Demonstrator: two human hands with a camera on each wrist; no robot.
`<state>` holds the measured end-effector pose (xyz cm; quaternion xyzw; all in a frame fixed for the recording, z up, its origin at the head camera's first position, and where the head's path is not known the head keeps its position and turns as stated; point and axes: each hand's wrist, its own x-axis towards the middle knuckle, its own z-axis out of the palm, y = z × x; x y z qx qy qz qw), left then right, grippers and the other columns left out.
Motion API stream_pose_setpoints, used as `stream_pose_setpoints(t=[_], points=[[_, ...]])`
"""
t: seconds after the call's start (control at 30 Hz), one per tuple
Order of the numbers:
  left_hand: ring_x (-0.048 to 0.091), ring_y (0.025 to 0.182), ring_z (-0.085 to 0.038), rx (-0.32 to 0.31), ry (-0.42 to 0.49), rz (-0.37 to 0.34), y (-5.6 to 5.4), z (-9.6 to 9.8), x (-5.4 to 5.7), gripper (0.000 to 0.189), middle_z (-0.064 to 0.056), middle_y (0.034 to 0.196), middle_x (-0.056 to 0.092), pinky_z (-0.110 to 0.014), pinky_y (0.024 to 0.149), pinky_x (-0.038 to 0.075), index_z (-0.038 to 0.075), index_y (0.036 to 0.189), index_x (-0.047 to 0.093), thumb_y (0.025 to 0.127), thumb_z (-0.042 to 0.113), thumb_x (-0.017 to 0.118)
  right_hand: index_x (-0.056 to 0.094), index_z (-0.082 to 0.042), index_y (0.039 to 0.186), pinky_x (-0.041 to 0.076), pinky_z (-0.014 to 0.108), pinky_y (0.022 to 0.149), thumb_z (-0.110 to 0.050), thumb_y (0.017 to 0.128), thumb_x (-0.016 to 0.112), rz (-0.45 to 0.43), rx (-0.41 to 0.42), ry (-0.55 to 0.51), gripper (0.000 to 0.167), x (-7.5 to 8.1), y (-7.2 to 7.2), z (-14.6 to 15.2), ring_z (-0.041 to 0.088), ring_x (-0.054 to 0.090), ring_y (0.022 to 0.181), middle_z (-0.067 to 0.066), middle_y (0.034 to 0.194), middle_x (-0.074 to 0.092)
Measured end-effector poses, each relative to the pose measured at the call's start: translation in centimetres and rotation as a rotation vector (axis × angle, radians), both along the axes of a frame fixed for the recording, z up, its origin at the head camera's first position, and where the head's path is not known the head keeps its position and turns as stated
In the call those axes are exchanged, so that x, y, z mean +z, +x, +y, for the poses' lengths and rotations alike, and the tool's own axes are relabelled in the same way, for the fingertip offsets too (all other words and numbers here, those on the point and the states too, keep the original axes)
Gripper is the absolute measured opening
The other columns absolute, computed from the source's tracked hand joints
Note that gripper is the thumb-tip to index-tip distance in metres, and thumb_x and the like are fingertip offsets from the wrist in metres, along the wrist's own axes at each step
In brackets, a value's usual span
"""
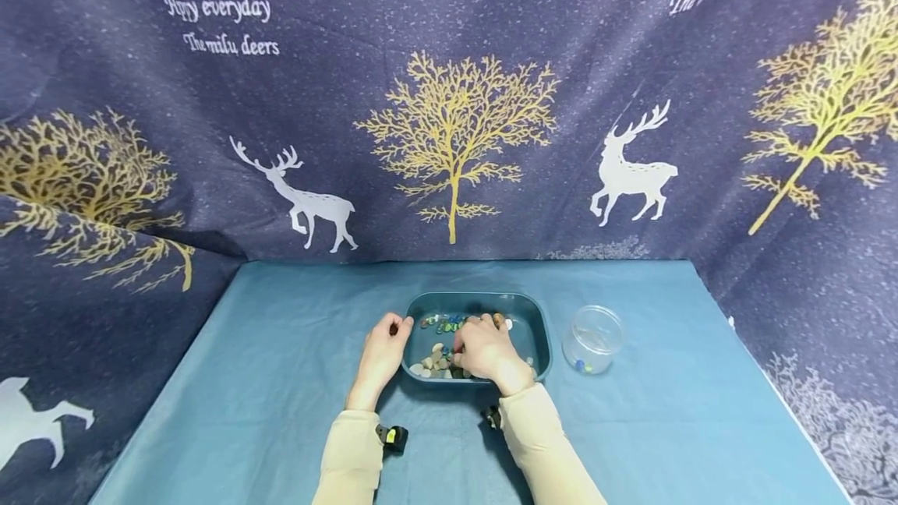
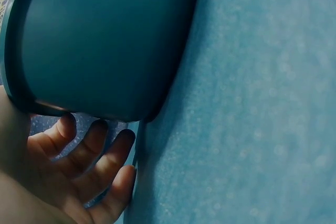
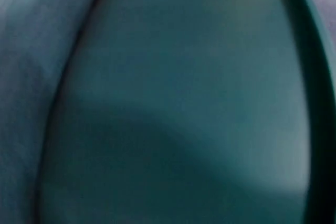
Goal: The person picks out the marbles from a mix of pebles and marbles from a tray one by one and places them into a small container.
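A dark teal tray (image 1: 536, 333) holds pale pebbles (image 1: 431, 365) toward its front and shiny glass marbles (image 1: 449, 326) farther back. My left hand (image 1: 382, 349) grips the tray's left rim; in the left wrist view its bent fingers (image 2: 113, 163) lie against the outer wall. My right hand (image 1: 486, 347) reaches over the front rim into the tray, fingers bent down among the stones. Its fingertips are partly hidden, and I cannot tell whether they pinch anything. Only the tray's outer wall (image 3: 184, 77) shows in the right wrist view, with a shadow across it.
A clear round plastic jar (image 1: 592, 333) stands right of the tray, with a few blue and yellow-green marbles (image 1: 584, 366) at its bottom. Light blue cloth (image 1: 281, 380) covers the table. Behind hangs a dark curtain (image 1: 393, 217) printed with deer and trees.
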<state>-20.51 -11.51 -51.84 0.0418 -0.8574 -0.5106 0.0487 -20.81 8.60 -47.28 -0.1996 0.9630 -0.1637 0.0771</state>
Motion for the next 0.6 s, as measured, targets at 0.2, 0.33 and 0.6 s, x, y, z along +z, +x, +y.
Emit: stream_pose_setpoints(t=[0.2, 0.33, 0.6], points=[[0.044, 0.064, -0.022, -0.016, 0.008, 0.001, 0.0, 0.0, -0.1, 0.03, -0.005, 0.076, 0.048, -0.035, 0.063, 0.036, 0.014, 0.087, 0.053, 0.102, 0.04, 0.052, 0.071, -0.025, 0.086, 0.034, 0.06, 0.094, -0.026, 0.087, 0.076, 0.026, -0.028, -0.082, 0.006, 0.7, -0.1, 1.1, 0.03, 0.049, 0.106, 0.0, 0.105, 0.059], [0.044, 0.063, -0.022, -0.018, 0.007, 0.003, 0.0, -0.1, -0.1, 0.03, -0.005, 0.076, 0.047, -0.035, 0.063, 0.036, 0.014, 0.087, 0.052, 0.102, 0.04, 0.051, 0.068, -0.024, 0.089, 0.038, 0.058, 0.091, -0.027, 0.088, 0.075, 0.052, -0.022, -0.123, 0.007, 1.1, -0.3, 1.9, 0.035, 0.048, 0.114, 0.005, 0.117, 0.059], [0.044, 0.064, -0.022, -0.019, 0.014, -0.007, 0.1, -0.1, -0.1, 0.031, -0.005, 0.077, 0.047, -0.035, 0.063, 0.036, 0.013, 0.088, 0.052, 0.102, 0.041, 0.051, 0.067, -0.021, 0.091, 0.038, 0.055, 0.089, -0.025, 0.089, 0.074, 0.101, 0.021, -0.255, 0.009, 2.2, -0.3, 3.3, 0.035, 0.048, 0.114, 0.007, 0.119, 0.058]])
